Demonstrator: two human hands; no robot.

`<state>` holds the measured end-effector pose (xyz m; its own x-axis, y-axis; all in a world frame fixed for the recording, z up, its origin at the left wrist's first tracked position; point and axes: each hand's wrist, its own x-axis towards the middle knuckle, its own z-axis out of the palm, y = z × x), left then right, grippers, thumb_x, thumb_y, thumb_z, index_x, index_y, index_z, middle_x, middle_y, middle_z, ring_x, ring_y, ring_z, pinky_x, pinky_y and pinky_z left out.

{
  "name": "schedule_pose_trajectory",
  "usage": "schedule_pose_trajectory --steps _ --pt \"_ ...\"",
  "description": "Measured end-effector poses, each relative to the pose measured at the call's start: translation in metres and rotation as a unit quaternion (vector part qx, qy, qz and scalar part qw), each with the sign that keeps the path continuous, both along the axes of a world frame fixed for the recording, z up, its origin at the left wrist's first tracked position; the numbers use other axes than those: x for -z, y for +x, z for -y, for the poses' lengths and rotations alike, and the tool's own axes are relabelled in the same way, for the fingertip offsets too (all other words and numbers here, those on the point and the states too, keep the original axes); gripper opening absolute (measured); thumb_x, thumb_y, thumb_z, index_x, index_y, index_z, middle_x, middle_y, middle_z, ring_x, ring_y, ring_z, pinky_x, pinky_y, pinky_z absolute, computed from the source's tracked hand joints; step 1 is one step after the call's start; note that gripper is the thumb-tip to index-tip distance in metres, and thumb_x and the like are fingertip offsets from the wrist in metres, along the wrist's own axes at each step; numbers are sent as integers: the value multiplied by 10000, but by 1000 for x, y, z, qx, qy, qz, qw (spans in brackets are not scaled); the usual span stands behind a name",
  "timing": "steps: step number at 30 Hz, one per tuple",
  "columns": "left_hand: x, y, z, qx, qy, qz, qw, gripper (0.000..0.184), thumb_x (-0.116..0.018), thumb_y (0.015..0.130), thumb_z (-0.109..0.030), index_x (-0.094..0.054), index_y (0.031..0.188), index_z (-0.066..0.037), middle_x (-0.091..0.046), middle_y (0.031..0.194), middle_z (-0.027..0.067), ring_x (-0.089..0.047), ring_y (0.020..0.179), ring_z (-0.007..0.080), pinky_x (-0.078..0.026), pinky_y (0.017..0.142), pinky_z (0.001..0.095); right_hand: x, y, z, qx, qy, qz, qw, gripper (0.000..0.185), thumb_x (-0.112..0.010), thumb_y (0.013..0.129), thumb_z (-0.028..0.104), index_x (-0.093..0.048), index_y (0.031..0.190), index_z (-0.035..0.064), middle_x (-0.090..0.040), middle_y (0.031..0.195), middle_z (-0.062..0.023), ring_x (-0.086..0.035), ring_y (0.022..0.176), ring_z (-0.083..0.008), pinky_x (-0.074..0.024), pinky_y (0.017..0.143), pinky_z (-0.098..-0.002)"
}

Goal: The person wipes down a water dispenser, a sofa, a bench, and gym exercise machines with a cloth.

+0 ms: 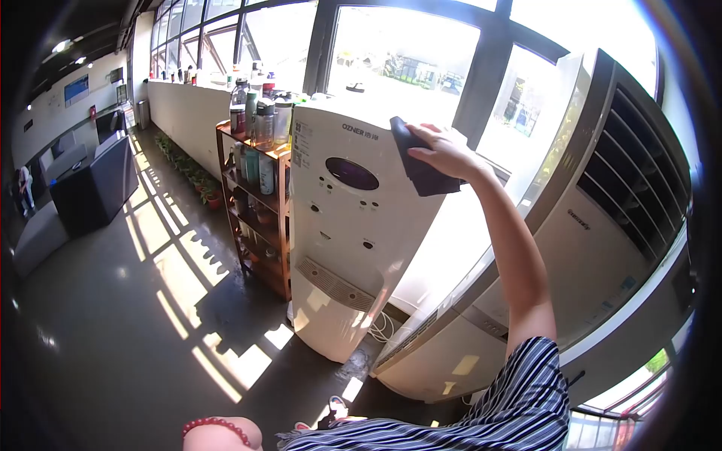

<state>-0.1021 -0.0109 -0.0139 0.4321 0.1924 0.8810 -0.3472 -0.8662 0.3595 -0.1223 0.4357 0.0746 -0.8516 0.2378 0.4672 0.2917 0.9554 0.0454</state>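
My right hand (445,152) presses a dark cloth (423,161) against the upper right edge of a white water dispenser (331,195). The cloth hangs down below my fingers, along the dispenser's side. At the bottom edge of the view, only the wrist or forearm of my left arm shows, with a red bead bracelet (218,421) around it; the fingers of my left hand are out of sight.
A wooden shelf (286,225) with several bottles and cups stands left of the dispenser. To the right is a tall air conditioner (556,248). White cable (382,328) lies on the floor between them. Potted plants (213,198) line the wall. A distant person (26,188) stands far left.
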Motion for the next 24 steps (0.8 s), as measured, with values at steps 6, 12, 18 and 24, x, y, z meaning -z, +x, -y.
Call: schedule_pose_trajectory --steps 6,12,18,24 --pt "21 -57 -74 -86 -115 -154 977 380 -473 962 -243 -626 1060 91 -637 892 186 -606 742 287 -491 646 358 -19 -46 -12 -19 -192 78 978 754 -298 902 686 -369 1452 176 -391 1465 -140 -370 1346 -300 -297 1098 -393" --pt "3 -24 -159 -121 -59 302 944 549 -384 997 -438 -586 1127 57 -636 920 233 -623 807 398 -546 687 470 -14 -81 -12 -65 -144 40 987 748 -356 901 667 -390 1437 146 -400 1440 -163 -390 1322 -313 -293 1093 -411" --pt "-36 43 -205 169 -113 385 900 546 -294 1021 -355 -599 1064 96 -632 1017 250 -597 989 367 -445 895 467 -7 -79 -19 -117 -156 22 981 752 -382 894 676 -430 1414 136 -459 1383 -138 -490 1229 -258 -361 1036 -362" --pt "-16 70 -251 461 -265 152 833 602 -217 1046 -352 -572 1178 116 -623 1126 235 -576 1081 297 -399 979 365 -7 -63 -22 -103 -137 11 985 729 -368 902 666 -446 1404 143 -461 1393 -150 -429 1284 -288 -316 1072 -378"
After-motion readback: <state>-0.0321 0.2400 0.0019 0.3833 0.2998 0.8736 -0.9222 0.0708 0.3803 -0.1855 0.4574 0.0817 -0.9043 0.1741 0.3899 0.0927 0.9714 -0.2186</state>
